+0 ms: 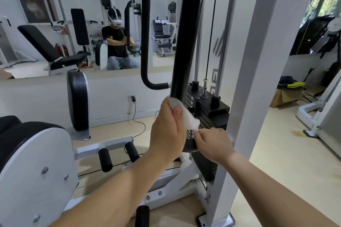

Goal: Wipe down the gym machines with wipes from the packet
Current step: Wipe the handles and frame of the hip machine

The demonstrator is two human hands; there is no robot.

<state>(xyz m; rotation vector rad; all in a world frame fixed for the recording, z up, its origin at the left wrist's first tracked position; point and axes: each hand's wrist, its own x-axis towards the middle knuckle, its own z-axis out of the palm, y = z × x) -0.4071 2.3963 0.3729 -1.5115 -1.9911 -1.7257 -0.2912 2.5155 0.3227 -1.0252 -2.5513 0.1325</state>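
Observation:
A white wipe is wrapped round the lower end of the thick black padded bar of the gym machine. My left hand grips the wipe against the bar, thumb on top. My right hand pinches the wipe's loose lower corner just in front of the black weight stack. The packet of wipes is not in view.
The machine's white upright post stands right of my hands, chrome guide rods behind the bar. A curved black handle hangs to the left. Black foot rollers and a white side plate lie lower left. A mirror covers the far wall.

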